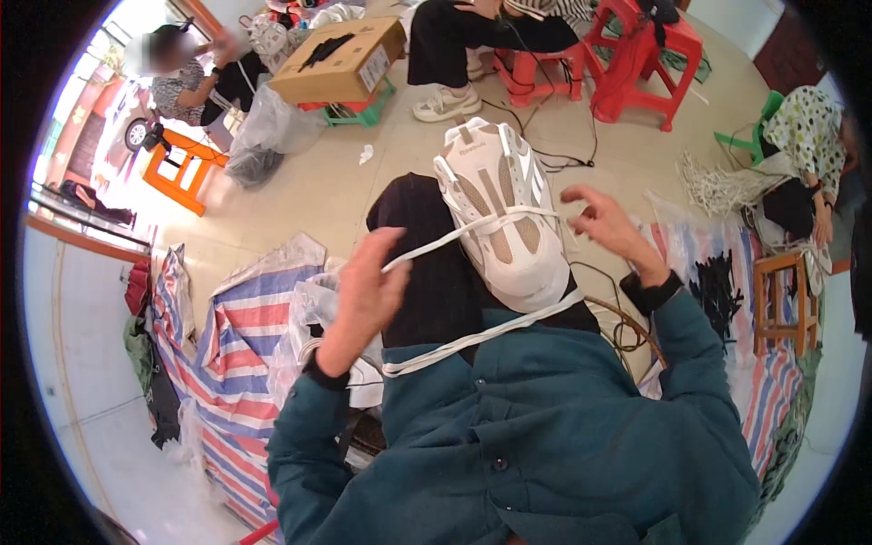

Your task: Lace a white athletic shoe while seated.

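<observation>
A white shoe (501, 213) is propped on the lap, toe toward the body, resting against black trousers (427, 263). A white lace (472, 227) is run across the shoe's middle. Its left length is pinched in the left hand (368, 286), fingers curled together around it. The right hand (604, 222) is held just right of the shoe, fingers loosely spread and bent; whether the lace is gripped there cannot be told. Another stretch of lace is draped over the teal jacket (545, 436) nearer in. A striped tarp (236, 345) is spread at left.
</observation>
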`<control>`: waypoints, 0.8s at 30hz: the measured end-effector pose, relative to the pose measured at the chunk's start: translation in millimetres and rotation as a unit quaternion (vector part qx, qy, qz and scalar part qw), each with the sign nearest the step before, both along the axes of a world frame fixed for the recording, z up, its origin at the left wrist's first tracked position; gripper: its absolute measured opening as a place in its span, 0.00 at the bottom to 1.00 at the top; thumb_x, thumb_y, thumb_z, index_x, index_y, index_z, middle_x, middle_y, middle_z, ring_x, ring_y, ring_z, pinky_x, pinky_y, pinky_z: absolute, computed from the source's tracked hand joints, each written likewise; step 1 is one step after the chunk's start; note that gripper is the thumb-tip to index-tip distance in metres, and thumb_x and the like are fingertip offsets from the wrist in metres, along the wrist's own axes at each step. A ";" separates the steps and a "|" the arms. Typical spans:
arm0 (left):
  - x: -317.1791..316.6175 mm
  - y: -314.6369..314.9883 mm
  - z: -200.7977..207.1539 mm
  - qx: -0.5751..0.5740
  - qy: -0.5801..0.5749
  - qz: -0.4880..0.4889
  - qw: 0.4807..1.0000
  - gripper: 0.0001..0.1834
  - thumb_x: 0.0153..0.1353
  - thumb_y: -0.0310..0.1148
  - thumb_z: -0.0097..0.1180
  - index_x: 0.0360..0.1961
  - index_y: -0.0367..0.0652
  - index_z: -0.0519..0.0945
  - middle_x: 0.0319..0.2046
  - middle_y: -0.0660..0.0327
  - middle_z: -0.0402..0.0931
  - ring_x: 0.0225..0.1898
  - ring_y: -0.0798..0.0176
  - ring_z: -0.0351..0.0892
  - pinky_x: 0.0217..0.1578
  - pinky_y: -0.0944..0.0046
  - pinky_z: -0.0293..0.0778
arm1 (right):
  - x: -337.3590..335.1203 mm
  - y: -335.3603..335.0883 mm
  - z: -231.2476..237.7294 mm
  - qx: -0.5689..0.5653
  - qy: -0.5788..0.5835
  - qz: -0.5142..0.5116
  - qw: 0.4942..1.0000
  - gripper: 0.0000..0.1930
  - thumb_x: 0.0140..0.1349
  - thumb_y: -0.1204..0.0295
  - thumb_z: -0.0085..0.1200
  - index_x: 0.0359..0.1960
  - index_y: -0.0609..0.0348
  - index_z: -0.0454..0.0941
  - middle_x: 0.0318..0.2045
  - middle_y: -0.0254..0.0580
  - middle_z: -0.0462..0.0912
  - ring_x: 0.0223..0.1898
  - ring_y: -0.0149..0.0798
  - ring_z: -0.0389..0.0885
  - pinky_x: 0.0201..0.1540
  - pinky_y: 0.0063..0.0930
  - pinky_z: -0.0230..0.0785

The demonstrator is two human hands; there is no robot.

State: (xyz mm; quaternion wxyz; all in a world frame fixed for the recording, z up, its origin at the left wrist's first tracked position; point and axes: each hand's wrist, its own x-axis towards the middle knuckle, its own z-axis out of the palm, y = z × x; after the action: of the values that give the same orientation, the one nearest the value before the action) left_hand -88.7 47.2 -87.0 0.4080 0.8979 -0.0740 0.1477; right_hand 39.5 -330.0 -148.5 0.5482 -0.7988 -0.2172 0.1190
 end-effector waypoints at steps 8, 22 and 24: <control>35.6 -54.0 -5.5 0.222 0.017 -0.091 0.971 0.18 0.53 0.32 0.59 0.45 0.42 0.72 0.35 0.53 0.76 0.42 0.47 0.75 0.38 0.48 0.74 | -1.8 35.4 -10.2 -0.008 0.062 -0.053 0.997 0.08 0.59 0.78 0.49 0.40 0.65 0.72 0.25 0.44 0.76 0.23 0.32 0.74 0.28 0.29 0.69; -10.0 -5.2 1.9 0.290 0.009 -0.068 0.955 0.15 0.51 0.19 0.52 0.41 0.38 0.67 0.29 0.51 0.76 0.33 0.46 0.79 0.31 0.50 0.72 | 2.9 -24.7 -2.0 -0.214 -0.277 -0.150 0.924 0.05 0.61 0.77 0.46 0.35 0.61 0.74 0.25 0.54 0.77 0.30 0.59 0.78 0.32 0.46 0.69; -28.5 17.2 -2.8 0.274 0.023 -0.025 0.961 0.14 0.50 0.18 0.50 0.40 0.39 0.67 0.29 0.49 0.75 0.36 0.45 0.78 0.32 0.49 0.72 | 9.3 -40.6 -8.5 -0.204 -0.209 -0.182 0.939 0.04 0.59 0.78 0.45 0.35 0.61 0.72 0.24 0.56 0.76 0.29 0.60 0.77 0.31 0.47 0.67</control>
State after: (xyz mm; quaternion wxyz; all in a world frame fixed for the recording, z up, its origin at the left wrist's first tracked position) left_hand -117.2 64.5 -89.8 0.1514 0.9763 -0.1248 0.0909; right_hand 48.8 -370.7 -157.0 0.3275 -0.9264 -0.1486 -0.1111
